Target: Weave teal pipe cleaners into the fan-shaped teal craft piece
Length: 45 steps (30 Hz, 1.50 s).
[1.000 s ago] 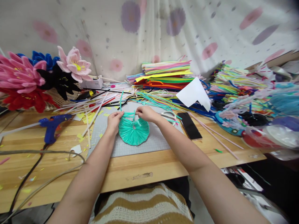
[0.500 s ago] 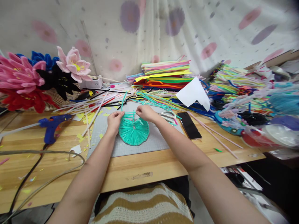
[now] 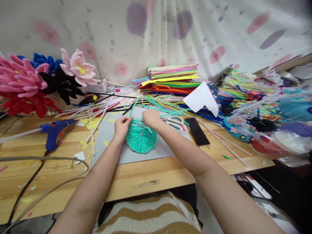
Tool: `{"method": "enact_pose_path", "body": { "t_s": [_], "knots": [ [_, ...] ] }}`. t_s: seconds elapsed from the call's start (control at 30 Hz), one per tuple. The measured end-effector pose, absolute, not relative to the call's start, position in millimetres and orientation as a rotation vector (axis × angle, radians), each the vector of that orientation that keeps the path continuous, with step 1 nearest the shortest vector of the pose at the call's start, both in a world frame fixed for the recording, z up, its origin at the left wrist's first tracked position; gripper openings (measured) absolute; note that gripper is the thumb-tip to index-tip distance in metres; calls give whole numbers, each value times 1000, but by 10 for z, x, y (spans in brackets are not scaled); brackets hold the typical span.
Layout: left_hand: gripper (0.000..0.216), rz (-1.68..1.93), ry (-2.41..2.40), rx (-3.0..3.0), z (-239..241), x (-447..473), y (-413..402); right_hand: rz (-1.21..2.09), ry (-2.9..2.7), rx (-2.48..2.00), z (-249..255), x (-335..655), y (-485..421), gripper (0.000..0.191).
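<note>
A round teal disc woven from pipe cleaners (image 3: 141, 140) lies on a grey cutting mat (image 3: 136, 152) in the middle of the wooden table. My left hand (image 3: 122, 125) pinches the disc's upper left edge, fingers closed. My right hand (image 3: 151, 118) is closed on a loose teal pipe cleaner (image 3: 134, 105) at the disc's top edge; its free end curves up and away to the back. The two hands sit close together, almost touching.
White-handled scissors (image 3: 175, 122) and a black phone (image 3: 197, 131) lie right of the mat. A blue glue gun (image 3: 55, 130) with its cable lies left. Pipe-cleaner flowers (image 3: 46, 81) stand back left. Stacks of coloured pipe cleaners (image 3: 173, 78) and a white paper (image 3: 201, 97) fill the back and right.
My right hand has drawn left toward my left hand over the disc's top edge, and the loose teal strand has bent over with it. The disc sits slightly further right.
</note>
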State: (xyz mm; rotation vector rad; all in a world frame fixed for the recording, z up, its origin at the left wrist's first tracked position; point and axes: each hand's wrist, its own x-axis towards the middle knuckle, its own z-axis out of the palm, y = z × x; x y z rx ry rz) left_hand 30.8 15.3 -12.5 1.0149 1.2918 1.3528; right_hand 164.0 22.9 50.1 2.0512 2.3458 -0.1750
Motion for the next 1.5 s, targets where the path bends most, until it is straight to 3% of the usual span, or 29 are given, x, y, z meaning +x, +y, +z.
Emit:
{"method": "enact_pose_path", "body": {
  "t_s": [0.13,0.23,0.37,0.53,0.67,0.8,1.07,1.17,1.4,1.5],
  "knots": [
    [22,1337,1261,855,-145,274,192,198,2929,1640,586,1740,134,27],
    [25,1342,1211,739,-153,243,215,266,3227,1299,552,1899,3,30],
    [30,1336,1187,634,-154,219,238,147,3208,1308,321,2184,-137,34],
    [32,1342,1200,626,-158,234,248,-5,3112,1696,94,2361,-49,31],
    [34,1331,1202,671,-172,253,239,-583,3096,2053,99,2235,145,26],
    [37,1334,1191,686,-190,256,236,-1253,3040,1916,101,2063,273,25],
    [39,1288,1175,725,-232,238,250,-2022,2797,1788,33,2023,422,19],
    [39,1278,1149,761,-199,228,228,-2011,2705,1847,39,2010,459,18],
    [39,1149,1081,878,-104,201,159,-1596,2646,2034,41,1966,466,8],
    [38,1246,1153,881,-148,208,175,-1678,2655,1971,86,1969,431,8]
  ]
}}
